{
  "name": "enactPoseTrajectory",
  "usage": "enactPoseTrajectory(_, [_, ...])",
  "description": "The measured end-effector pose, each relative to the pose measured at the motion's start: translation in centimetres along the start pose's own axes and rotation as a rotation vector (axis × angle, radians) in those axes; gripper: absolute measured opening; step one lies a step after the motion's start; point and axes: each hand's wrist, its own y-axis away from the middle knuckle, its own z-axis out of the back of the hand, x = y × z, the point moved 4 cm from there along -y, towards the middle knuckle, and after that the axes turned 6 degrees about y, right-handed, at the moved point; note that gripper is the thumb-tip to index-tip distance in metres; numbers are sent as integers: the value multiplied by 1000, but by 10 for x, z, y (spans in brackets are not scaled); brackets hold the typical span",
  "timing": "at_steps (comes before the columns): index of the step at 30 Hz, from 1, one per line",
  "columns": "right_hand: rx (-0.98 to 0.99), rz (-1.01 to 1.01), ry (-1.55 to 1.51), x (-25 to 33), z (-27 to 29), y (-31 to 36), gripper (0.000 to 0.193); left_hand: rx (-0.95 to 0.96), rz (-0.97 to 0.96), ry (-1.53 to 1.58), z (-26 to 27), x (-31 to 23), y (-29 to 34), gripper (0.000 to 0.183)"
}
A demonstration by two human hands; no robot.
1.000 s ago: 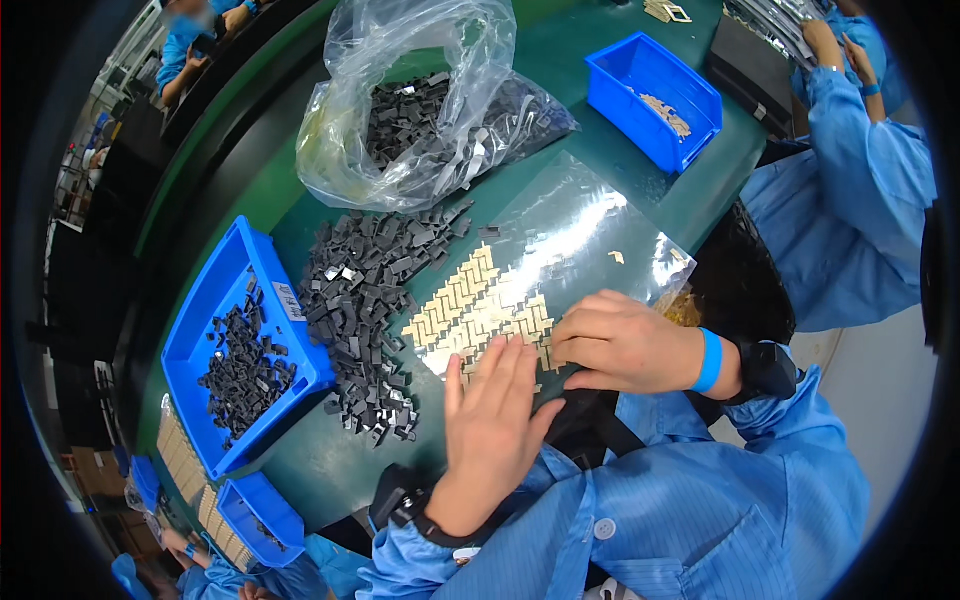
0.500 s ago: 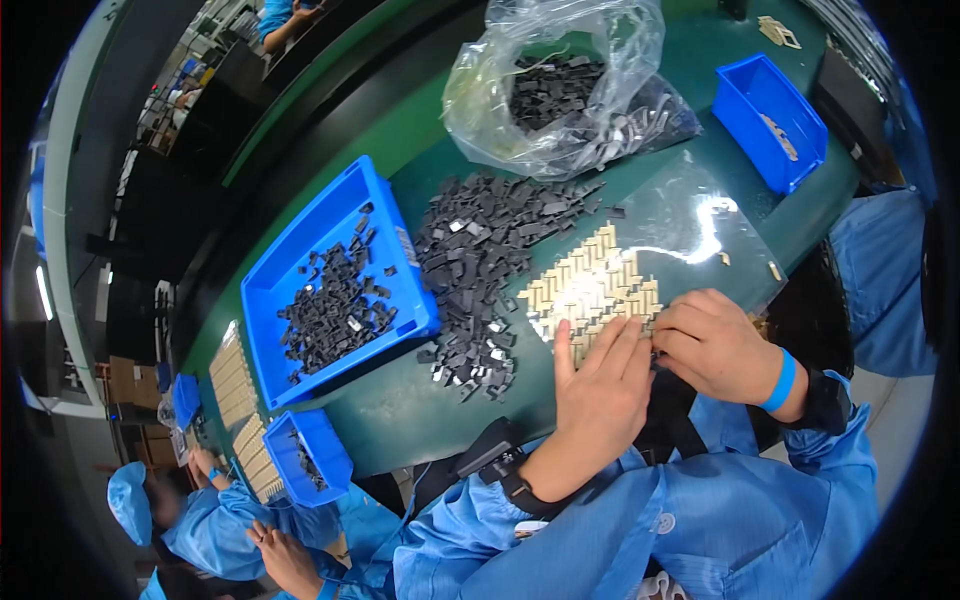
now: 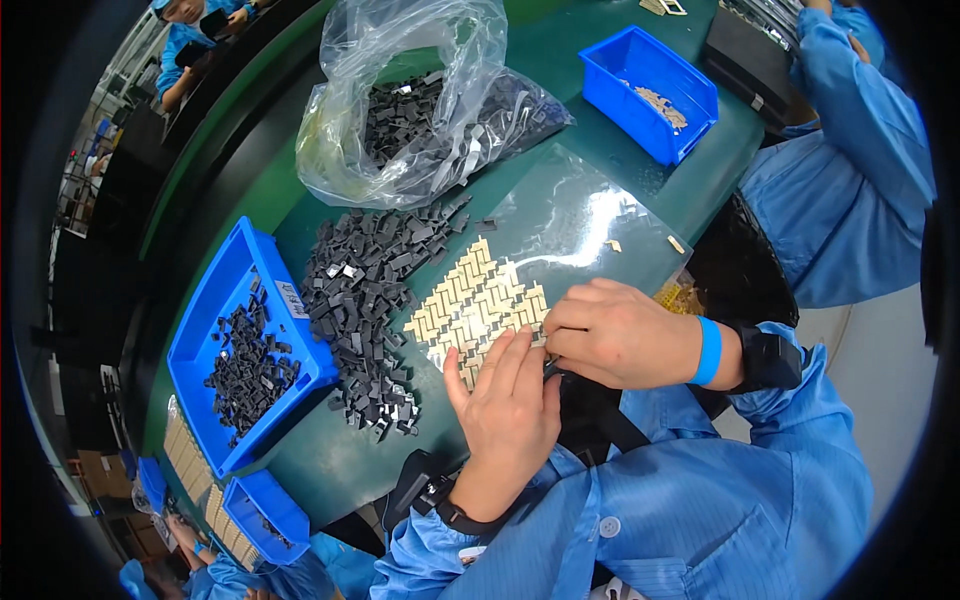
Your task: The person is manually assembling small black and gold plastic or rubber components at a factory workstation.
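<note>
The left hand [image 3: 508,405] lies flat, fingers extended, on the near edge of thin cream pieces [image 3: 465,300] in zigzag rows on glossy film [image 3: 555,200]; the right hand [image 3: 625,338] curls beside it, its grip hidden. Beyond, angular dark parts [image 3: 365,280] heap on the smooth green tabletop [image 3: 350,465], below a crinkled clear bag [image 3: 335,150].

I have a green surface [image 3: 320,470] running out beyond the hands [image 3: 508,400]. Just ahead of them a clear plastic sheet [image 3: 560,190] lies on it. To their left I see a loose heap of dark pieces [image 3: 360,290], and further left a large blue tray [image 3: 318,365]. Beyond the heap sits an open clear bag [image 3: 350,170]; well ahead of the hands and slightly right, a blue bin [image 3: 625,115].
</note>
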Motion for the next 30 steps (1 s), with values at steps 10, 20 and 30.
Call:
enactPoseTrajectory(10, [-197,17,72,-5,1,1,9,40,41,65,9,3,-3,42])
enactPoseTrajectory(20, [-427,326,-90,24,36,3,19,68,137,983,32,14,-4,25])
enactPoseTrajectory(30, [-417,432,-167,35,41,-5,19,439,550,1850,35,8,16,15])
